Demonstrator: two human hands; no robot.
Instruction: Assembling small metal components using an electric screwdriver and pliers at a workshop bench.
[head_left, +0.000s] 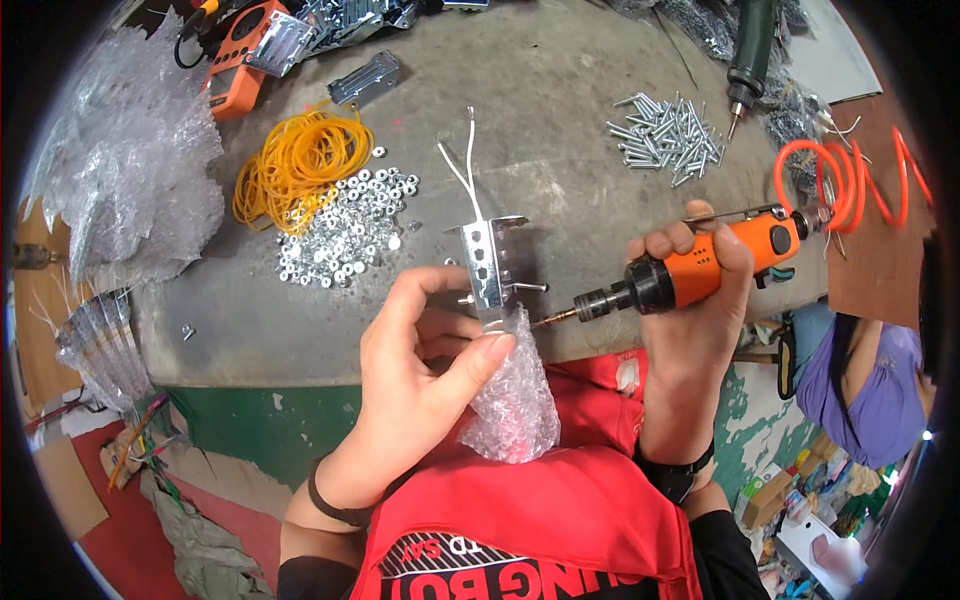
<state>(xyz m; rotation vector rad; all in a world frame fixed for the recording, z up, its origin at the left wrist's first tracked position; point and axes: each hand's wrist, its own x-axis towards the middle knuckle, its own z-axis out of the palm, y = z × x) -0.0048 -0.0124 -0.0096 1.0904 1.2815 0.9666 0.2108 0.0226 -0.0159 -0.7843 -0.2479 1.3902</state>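
Both hands (pixel 415 375) are bare. A red garment (pixel 540 500) bears black lettering (pixel 505 584) and a diagonally striped panel (pixel 440 552); sleeves (pixel 725 560) are black; a thin dark left wristband (pixel 333 500), broader black right wristband (pixel 678 482).

This is a workshop, apparently for small-parts assembly. A broad, worn grey desk (pixel 540 80) carries loose heaps of silver metal screws (pixel 665 135) and small round silver nuts (pixel 350 235), beside a tangle of thin yellow rings (pixel 310 155). An orange-and-black powered screwdriver (pixel 690 270), a coiled bright orange hose (pixel 850 185), a dark green cylindrical driver with a slim bit (pixel 755 50) and a boxy orange handheld instrument (pixel 238 70) also mark the trade. Shiny formed metal pieces (pixel 350 22) crowd the far edge; clear bubble wrap (pixel 140 150) is heaped at left.
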